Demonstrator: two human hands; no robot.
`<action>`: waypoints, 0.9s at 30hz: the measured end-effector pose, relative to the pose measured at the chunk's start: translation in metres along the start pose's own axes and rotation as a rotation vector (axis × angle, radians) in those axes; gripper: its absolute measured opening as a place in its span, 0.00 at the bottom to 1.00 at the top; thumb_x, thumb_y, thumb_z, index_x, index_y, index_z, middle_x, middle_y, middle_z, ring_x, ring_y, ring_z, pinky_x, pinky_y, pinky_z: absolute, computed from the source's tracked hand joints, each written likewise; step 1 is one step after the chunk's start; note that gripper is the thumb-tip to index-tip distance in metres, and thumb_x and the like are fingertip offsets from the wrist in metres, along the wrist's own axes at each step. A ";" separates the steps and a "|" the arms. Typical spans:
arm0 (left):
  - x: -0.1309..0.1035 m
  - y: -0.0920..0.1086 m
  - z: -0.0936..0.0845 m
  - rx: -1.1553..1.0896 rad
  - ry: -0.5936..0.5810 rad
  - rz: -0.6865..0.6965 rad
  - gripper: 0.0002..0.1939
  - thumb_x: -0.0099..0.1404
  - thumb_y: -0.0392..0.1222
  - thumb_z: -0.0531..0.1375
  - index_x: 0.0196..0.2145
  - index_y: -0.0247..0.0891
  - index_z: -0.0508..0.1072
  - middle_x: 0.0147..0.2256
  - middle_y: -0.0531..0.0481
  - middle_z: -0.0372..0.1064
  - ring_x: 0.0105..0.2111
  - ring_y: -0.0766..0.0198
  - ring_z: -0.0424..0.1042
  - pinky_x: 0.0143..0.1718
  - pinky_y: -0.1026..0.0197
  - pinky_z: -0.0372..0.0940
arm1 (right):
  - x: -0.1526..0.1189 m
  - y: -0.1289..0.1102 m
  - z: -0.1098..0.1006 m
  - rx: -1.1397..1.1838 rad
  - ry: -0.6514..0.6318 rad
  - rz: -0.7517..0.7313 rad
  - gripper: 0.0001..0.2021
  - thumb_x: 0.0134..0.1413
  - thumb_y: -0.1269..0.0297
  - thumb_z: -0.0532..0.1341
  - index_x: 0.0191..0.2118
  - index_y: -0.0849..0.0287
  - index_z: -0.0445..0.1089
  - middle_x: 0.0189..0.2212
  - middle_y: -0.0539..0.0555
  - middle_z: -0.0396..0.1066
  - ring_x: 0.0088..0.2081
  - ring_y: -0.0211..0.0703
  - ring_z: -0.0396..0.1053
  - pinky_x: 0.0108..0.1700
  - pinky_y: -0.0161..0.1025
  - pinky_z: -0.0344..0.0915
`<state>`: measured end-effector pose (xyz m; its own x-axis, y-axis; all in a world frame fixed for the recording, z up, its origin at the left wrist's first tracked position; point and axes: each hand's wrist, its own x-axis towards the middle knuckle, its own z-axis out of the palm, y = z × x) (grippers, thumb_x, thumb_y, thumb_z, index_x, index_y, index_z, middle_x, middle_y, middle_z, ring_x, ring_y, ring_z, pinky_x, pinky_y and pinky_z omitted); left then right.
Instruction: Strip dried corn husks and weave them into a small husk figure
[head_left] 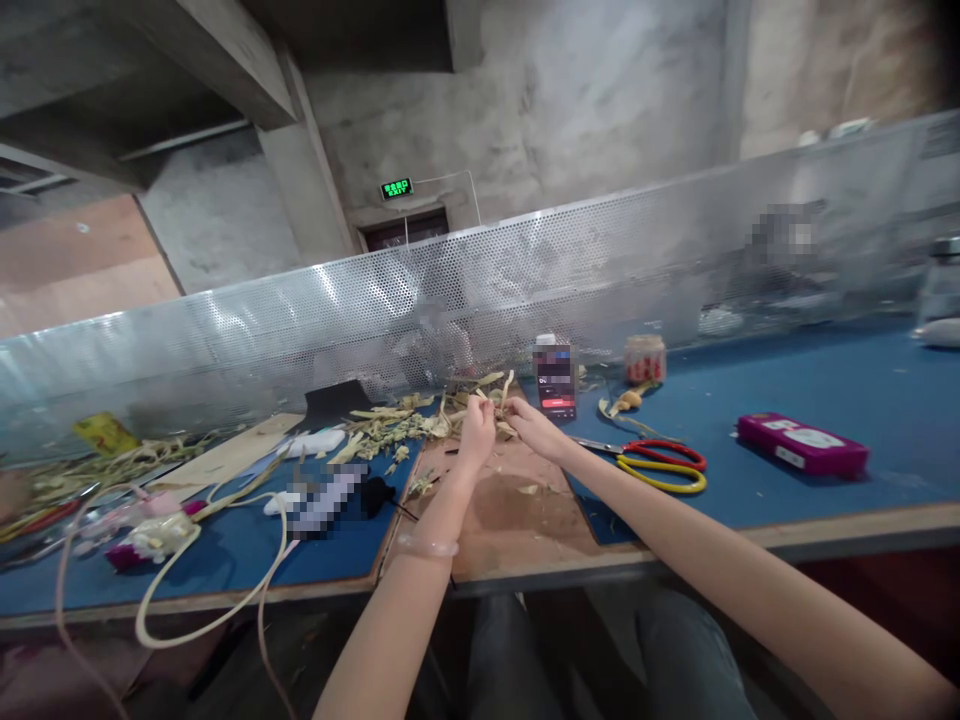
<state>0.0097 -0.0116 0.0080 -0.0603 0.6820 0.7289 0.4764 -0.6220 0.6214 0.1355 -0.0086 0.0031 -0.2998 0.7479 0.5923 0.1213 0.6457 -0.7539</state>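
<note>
My left hand (478,430) and my right hand (531,428) are close together over the far part of a brown board (517,530). Both have their fingers pinched around a pale dried plant strip (510,384), which looks like husk and sticks up between them. Where exactly each hand grips it is too small to make out. Dried leafy strips (390,428) lie in a loose heap just left of my hands. To the right rest scissors (664,468) with one red and one yellow handle, blades toward the board.
A phone (555,385) stands upright behind my right hand, near a jar (645,360). A magenta box (802,447) lies on the blue table at right. Pale looped cords (187,637) hang over the left front edge. A perforated metal screen (360,300) runs behind.
</note>
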 end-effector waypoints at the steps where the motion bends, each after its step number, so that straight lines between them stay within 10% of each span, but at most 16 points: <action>1: 0.000 0.001 0.000 0.002 0.007 0.000 0.04 0.62 0.38 0.50 0.29 0.39 0.58 0.25 0.52 0.58 0.27 0.64 0.60 0.32 0.64 0.54 | -0.001 -0.001 0.000 -0.038 0.013 -0.026 0.08 0.49 0.69 0.49 0.34 0.61 0.62 0.26 0.48 0.61 0.29 0.36 0.59 0.33 0.33 0.57; 27: -0.004 0.005 0.006 0.170 -0.015 0.123 0.05 0.65 0.41 0.45 0.34 0.39 0.57 0.26 0.52 0.60 0.24 0.65 0.63 0.28 0.64 0.55 | -0.002 -0.001 0.007 0.226 0.299 0.051 0.15 0.47 0.52 0.56 0.32 0.59 0.67 0.13 0.43 0.54 0.13 0.31 0.51 0.15 0.29 0.46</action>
<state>0.0179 -0.0153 0.0067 0.0196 0.6110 0.7914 0.6205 -0.6281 0.4695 0.1297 -0.0118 0.0008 -0.0048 0.8116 0.5841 -0.0926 0.5813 -0.8084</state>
